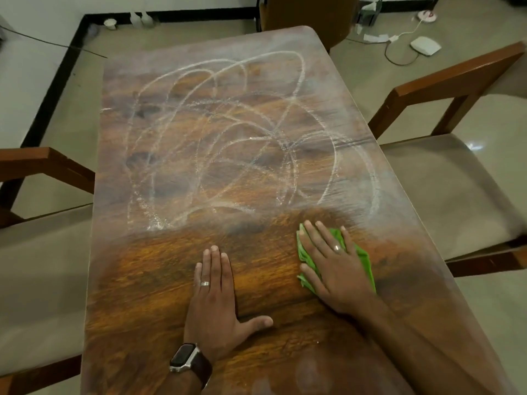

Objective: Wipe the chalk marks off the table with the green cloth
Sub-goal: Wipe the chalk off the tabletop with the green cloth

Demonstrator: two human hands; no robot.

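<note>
White looping chalk marks (228, 143) cover the middle and far part of the wooden table (148, 280). The near strip of the table shows bare wood grain. The green cloth (363, 259) lies crumpled on the table at the right, just below the chalk's near edge. My right hand (330, 263) presses flat on the cloth with straight, spread fingers. My left hand (216, 303) rests flat on the bare wood to the left of it, fingers together, thumb out, with a watch on the wrist.
Wooden chairs with pale seats stand at the left (37, 252) and right (445, 178) of the table, and another chair (308, 15) at the far end. A white device (425, 45) with cables lies on the floor at the back right.
</note>
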